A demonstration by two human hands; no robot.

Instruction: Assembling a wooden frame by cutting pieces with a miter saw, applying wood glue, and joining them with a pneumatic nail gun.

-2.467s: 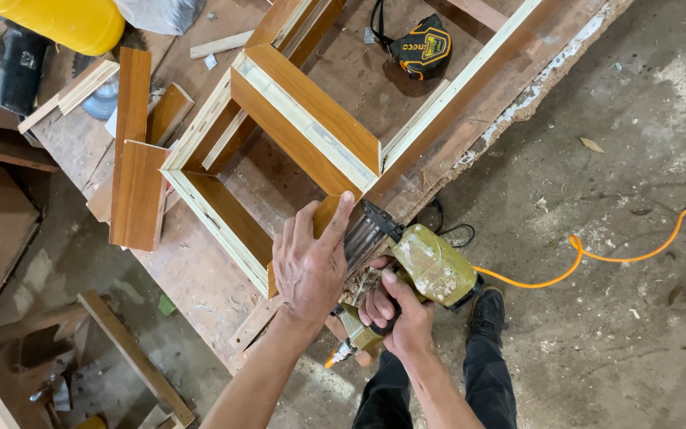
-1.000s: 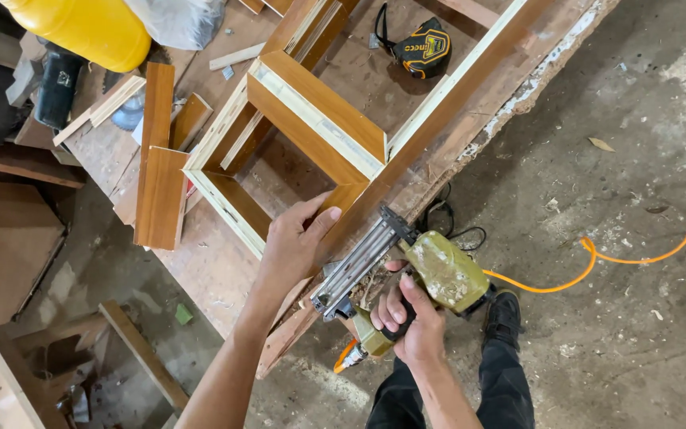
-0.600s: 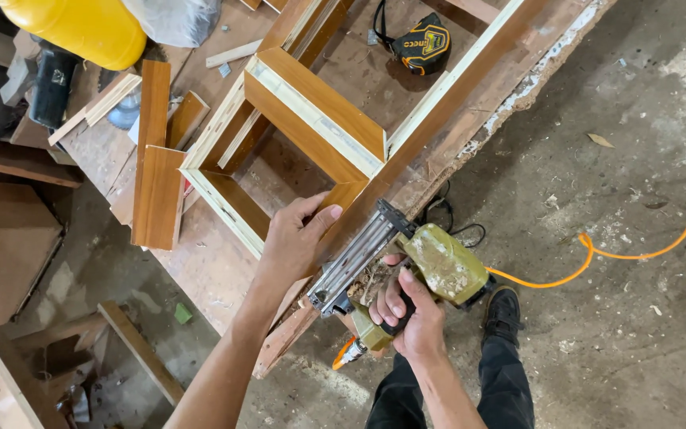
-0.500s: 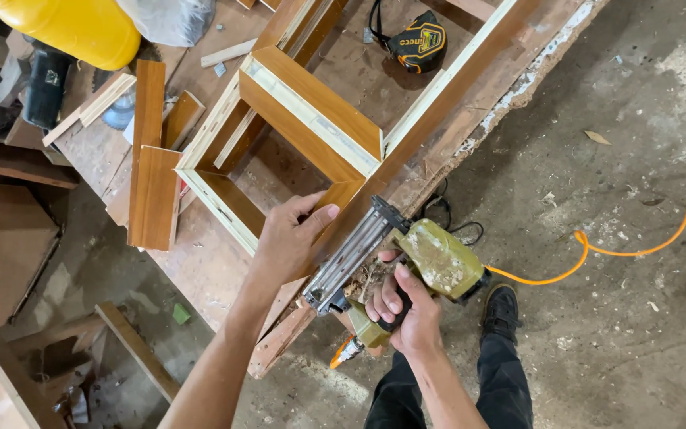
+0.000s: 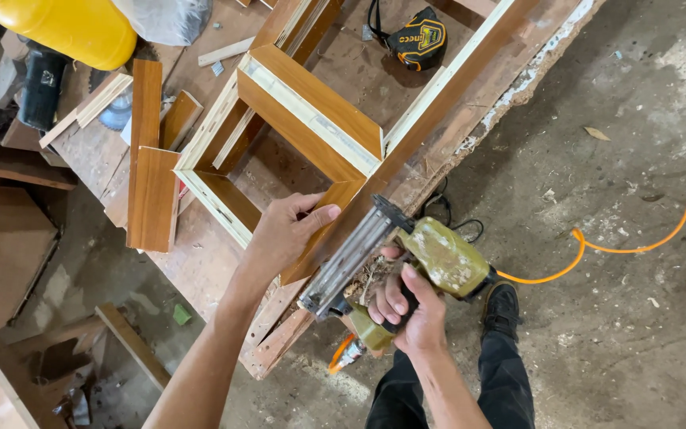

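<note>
A brown wooden box frame (image 5: 303, 119) with pale edges lies on the workbench (image 5: 200, 262). My left hand (image 5: 283, 234) grips its near corner panel, fingers wrapped over the board's edge. My right hand (image 5: 406, 306) holds the handle of an olive-green pneumatic nail gun (image 5: 438, 254). The gun's long metal magazine (image 5: 347, 258) runs alongside the near panel, its nose close to the frame's corner. An orange air hose (image 5: 597, 254) trails from the gun across the floor.
Loose brown boards (image 5: 152, 175) lie left of the frame. A black and yellow tape measure (image 5: 416, 38) sits at the bench's far side. A yellow drum (image 5: 69, 28) stands top left. My shoe (image 5: 506, 306) is on the concrete floor (image 5: 621, 159).
My left hand has shifted from lying flat over the gun to gripping the frame's near panel. The nail gun has swung so its magazine lies along that panel.
</note>
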